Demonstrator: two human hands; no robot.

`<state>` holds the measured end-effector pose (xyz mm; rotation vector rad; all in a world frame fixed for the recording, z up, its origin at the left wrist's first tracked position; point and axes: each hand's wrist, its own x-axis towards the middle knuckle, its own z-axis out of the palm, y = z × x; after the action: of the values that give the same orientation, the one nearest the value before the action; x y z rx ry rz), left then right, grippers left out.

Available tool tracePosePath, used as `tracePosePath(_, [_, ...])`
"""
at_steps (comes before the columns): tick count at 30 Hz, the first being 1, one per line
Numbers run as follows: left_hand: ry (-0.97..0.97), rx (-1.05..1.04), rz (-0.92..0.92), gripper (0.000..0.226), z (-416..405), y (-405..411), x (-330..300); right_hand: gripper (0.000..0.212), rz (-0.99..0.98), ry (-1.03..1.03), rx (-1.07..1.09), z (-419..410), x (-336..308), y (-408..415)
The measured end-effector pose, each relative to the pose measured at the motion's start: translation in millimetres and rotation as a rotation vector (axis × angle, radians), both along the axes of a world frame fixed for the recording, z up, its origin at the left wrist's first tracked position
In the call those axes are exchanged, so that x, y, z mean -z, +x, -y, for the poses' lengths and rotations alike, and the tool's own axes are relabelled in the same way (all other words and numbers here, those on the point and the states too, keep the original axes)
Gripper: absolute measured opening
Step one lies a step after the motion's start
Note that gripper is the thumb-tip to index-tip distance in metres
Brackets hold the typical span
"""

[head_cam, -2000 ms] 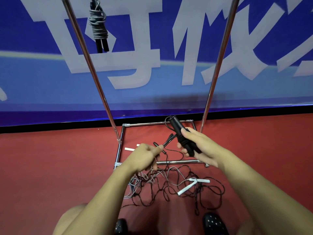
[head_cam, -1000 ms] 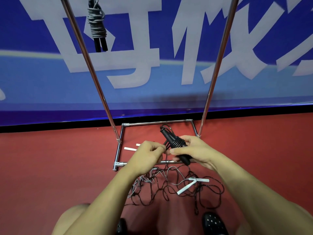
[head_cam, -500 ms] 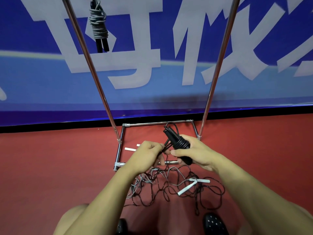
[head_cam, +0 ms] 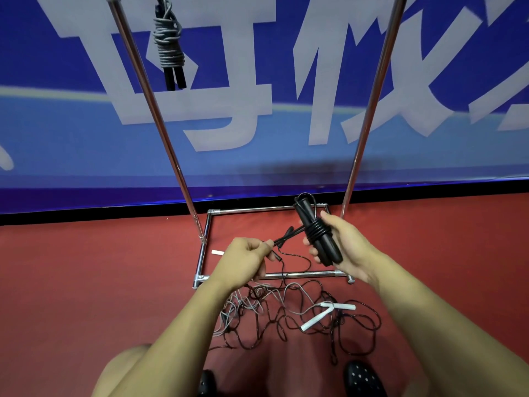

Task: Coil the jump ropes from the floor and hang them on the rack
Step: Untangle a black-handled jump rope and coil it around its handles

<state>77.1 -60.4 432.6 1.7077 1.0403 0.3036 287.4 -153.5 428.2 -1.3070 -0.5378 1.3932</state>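
My right hand grips the two black handles of a black jump rope, with a few turns of cord wound round them. My left hand pinches the same black cord a little to the left, and the cord stretches taut between my hands. Loose cord trails down to a tangle of black and grey ropes on the red floor, where two white handles lie. A coiled grey rope with black handles hangs at the top of the metal rack.
The rack's chrome base frame lies on the floor under my hands, and its two slanted poles rise left and right. A blue banner wall stands behind. My black shoes and a knee show at the bottom edge.
My hands have drawn apart, so the cord between them is pulled straight. My right hand has lifted and tilted the handle bundle, which carries more turns of cord than two seconds ago.
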Motion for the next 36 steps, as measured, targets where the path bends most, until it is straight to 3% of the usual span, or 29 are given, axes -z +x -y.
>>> tracePosePath(6, [0.071,-0.009,0.046,0.043,5.1,0.9,-4.8,0.027,0.038,-0.026,-0.028,1.7,-0.6,0.1])
tracePosePath(12, [0.125,0.005,0.104,0.05,8.3,1.6,-8.9,0.032,0.101,-0.004,-0.062,2.8,-2.7,-2.0])
tracePosePath(17, [0.103,0.066,0.118,0.053,12.0,3.2,-9.9,0.052,0.222,-0.036,-0.077,3.8,-0.4,-7.7])
tracePosePath(22, [0.085,0.084,0.144,0.057,12.1,3.9,-10.5,0.04,0.301,-0.064,-0.124,4.7,3.3,-12.5])
tracePosePath(26, [0.089,0.115,0.148,0.059,11.5,3.8,-10.0,0.037,0.273,-0.064,-0.132,4.4,2.4,-13.6])
tracePosePath(30, [0.096,0.133,0.145,0.058,12.2,3.5,-10.5,0.038,0.081,-0.028,-0.204,5.7,0.4,-17.0])
tracePosePath(36, [0.068,0.13,0.115,0.06,10.5,6.2,-10.3,0.039,0.143,0.001,-0.167,4.8,2.4,-15.0])
